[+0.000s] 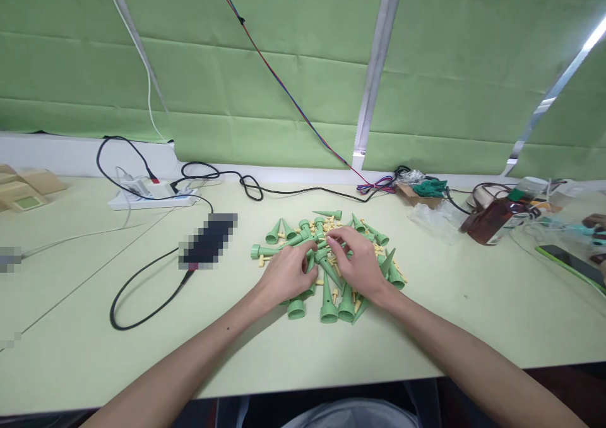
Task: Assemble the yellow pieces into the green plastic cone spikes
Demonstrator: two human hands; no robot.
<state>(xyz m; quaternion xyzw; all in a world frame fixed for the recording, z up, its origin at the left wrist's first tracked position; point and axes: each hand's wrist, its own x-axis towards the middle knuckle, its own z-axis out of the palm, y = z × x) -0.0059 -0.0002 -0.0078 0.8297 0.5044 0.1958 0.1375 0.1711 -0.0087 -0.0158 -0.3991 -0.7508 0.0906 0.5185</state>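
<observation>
A pile of hollow green plastic spikes (328,302), each a cone with a wide round collar, lies on the table before me. Small yellow plastic pegs (335,295) are scattered among them. My left hand (288,273) is over the left part of the pile, its fingers curled around a green spike (310,262) that they partly cover. Across from it, my right hand (358,262) has thumb and forefinger pinched close to the left one's fingertips. A small yellow peg seems to be between them, though the fingers hide most of it.
A dark phone-like device (208,242), blurred out, lies on the left with a black cable (113,308). Behind it is a white power strip (154,194). To the right stand a small cardboard box (419,196), a tilted brown bottle (495,219) and a phone (572,265).
</observation>
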